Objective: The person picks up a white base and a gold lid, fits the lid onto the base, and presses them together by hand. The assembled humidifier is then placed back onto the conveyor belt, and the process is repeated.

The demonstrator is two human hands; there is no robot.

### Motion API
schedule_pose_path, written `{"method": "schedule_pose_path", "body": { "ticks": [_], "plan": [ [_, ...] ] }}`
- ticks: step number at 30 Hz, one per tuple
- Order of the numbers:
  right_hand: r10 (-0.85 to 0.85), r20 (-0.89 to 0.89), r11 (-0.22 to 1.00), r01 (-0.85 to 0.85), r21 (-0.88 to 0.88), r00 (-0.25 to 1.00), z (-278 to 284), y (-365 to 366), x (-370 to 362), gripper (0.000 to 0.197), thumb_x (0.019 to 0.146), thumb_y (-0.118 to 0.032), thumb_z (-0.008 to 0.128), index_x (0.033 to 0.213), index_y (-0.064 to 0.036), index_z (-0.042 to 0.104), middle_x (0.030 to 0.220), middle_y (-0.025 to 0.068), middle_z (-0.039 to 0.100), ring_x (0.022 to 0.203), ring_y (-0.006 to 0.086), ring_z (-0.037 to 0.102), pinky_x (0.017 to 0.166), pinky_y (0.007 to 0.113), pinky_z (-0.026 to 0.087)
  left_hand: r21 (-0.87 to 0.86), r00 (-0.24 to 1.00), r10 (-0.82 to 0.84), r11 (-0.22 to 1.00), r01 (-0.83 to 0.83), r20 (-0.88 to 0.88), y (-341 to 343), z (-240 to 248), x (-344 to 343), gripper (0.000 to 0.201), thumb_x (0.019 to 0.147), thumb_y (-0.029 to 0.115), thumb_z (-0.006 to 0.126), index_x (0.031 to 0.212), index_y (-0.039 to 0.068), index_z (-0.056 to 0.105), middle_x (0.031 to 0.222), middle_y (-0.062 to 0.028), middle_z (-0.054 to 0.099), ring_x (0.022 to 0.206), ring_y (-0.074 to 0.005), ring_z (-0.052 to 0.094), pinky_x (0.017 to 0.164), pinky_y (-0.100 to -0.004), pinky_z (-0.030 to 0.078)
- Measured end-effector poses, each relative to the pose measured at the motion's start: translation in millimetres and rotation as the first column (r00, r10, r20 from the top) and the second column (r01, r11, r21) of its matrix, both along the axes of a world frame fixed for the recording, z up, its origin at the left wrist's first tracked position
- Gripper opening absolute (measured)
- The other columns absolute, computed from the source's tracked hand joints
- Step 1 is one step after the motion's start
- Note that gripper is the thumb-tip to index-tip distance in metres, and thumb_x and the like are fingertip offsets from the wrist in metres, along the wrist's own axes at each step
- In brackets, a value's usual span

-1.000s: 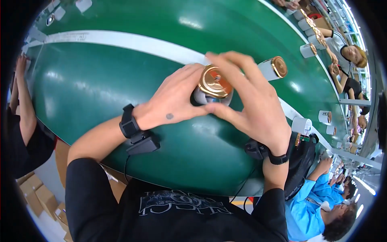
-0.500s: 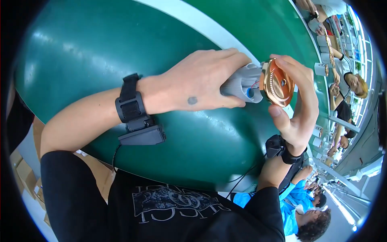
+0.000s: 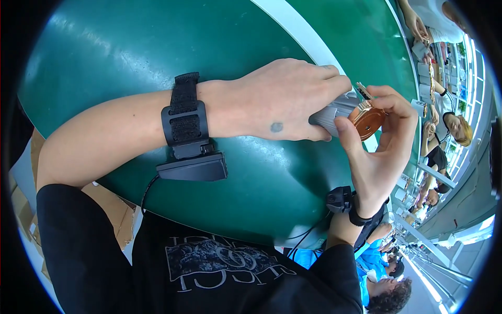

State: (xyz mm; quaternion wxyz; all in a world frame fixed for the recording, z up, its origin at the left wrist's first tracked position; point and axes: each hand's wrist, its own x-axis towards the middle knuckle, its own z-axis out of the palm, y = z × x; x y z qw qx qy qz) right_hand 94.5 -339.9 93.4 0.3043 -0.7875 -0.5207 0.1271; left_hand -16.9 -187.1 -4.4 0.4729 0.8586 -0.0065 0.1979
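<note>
My left hand (image 3: 277, 102) is wrapped round a grey ribbed cylindrical housing (image 3: 334, 115), which lies sideways above the table. In the fingers of my right hand (image 3: 384, 149) is a round copper-coloured cap (image 3: 370, 126) with a shiny gold rim. The thumb presses its near-left edge while the other fingers curl over its far side. The cap sits tilted against the housing's right end, and I cannot tell whether it is seated. The housing's opening is hidden behind it.
The green table (image 3: 246, 188) has a white strip (image 3: 293, 23) across its far part. Co-workers sit along the right, with pale cylindrical parts on the table near them. Cardboard boxes (image 3: 112, 209) stand below at left. Black cables hang from my wrist straps.
My right hand has turned the cap and brought it against the housing's end. The red wire and blue part seen inside the housing are now covered. Both hands sit farther right in view.
</note>
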Motion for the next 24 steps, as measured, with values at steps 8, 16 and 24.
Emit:
{"method": "schedule_pose_path", "body": {
  "ticks": [8, 16, 24],
  "plan": [
    [0.144, -0.052, 0.946, -0.122, 0.3, 0.988, 0.4, -9.1, 0.8, 0.056, 0.083, -0.02, 0.079, 0.128, -0.0015, 0.053, 0.131, 0.0239, 0.058, 0.118, 0.0341, 0.063, 0.106, 0.044, 0.048, -0.059, 1.0, -0.003, 0.998, 0.003, 0.008, -3.6, 1.3, 0.0, 0.054, 0.08, 0.027, 0.081, 0.119, -0.002, 0.058, 0.099, -0.0182, 0.068, 0.09, -0.037, 0.069, 0.077, -0.0454, 0.055],
    [0.26, -0.124, 0.898, -0.193, 0.394, 0.957, -29.4, 4.0, -0.4, 0.057, 0.088, -0.031, 0.074, 0.129, -0.0001, 0.049, 0.132, 0.03, 0.056, 0.119, 0.0431, 0.062, 0.106, 0.051, 0.048, -0.125, 0.996, -0.075, 0.989, 0.08, 0.048, -9.9, -0.9, -2.4, 0.049, 0.086, 0.028, 0.077, 0.125, 0.007, 0.059, 0.095, -0.014, 0.069, 0.08, -0.0341, 0.069, 0.07, -0.0446, 0.055],
    [0.24, -0.262, 0.899, -0.112, 0.423, 0.935, -31.2, 8.4, 2.5, 0.055, 0.089, -0.036, 0.073, 0.125, -0.0001, 0.052, 0.132, 0.0322, 0.055, 0.122, 0.0486, 0.06, 0.107, 0.056, 0.046, -0.323, 0.989, -0.135, 0.94, 0.109, -0.057, -6.7, 13.5, -3.4, 0.033, 0.094, 0.026, 0.065, 0.121, 0.008, 0.062, 0.082, -0.0139, 0.067, 0.067, -0.0306, 0.065, 0.063, -0.0421, 0.05]
  ]
}}
